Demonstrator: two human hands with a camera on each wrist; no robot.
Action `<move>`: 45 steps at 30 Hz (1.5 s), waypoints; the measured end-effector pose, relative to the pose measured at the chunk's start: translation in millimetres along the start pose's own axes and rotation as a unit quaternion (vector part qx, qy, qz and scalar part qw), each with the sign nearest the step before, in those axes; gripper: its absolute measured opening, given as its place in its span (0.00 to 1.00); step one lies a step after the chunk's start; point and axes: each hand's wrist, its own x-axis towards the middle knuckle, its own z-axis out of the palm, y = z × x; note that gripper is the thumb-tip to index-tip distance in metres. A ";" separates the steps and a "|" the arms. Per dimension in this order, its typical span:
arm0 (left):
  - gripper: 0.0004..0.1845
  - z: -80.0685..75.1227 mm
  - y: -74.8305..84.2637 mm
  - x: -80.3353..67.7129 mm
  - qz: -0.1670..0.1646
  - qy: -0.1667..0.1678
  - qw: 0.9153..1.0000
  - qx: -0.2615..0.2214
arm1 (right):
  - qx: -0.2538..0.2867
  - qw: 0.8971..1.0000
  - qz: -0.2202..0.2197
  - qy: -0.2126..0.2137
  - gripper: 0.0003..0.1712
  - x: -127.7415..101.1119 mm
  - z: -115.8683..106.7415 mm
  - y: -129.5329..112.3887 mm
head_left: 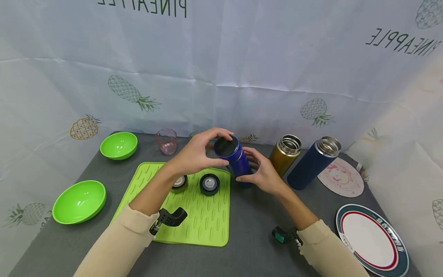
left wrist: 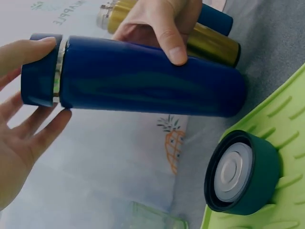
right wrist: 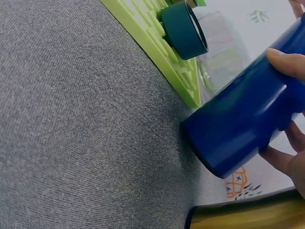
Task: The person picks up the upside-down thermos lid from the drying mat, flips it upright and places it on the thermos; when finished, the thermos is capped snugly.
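While both hands (head_left: pixel 198 154) (head_left: pixel 264 173) grip it, the blue bottle (head_left: pixel 238 164) leans left, cap (head_left: pixel 226 147) uppermost.

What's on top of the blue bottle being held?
A black-topped lid, gripped by the left hand, sits on the blue bottle. The lid covers the mouth, so the bottle's inside can't be seen.

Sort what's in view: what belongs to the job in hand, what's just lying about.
Job: left hand, right hand, blue bottle and its cap; probably also open gold bottle, open navy bottle, loose cap, second cap, green mat.

Lying about, it seems: far green bowl, near green bowl, pink glass, clear glass, pink disc, rimmed plate.
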 end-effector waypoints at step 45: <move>0.25 -13.9 35.0 3.3 0.027 -0.078 0.986 0.146 | -0.014 1.000 -0.013 -0.019 0.51 -0.9 1.9 -2.8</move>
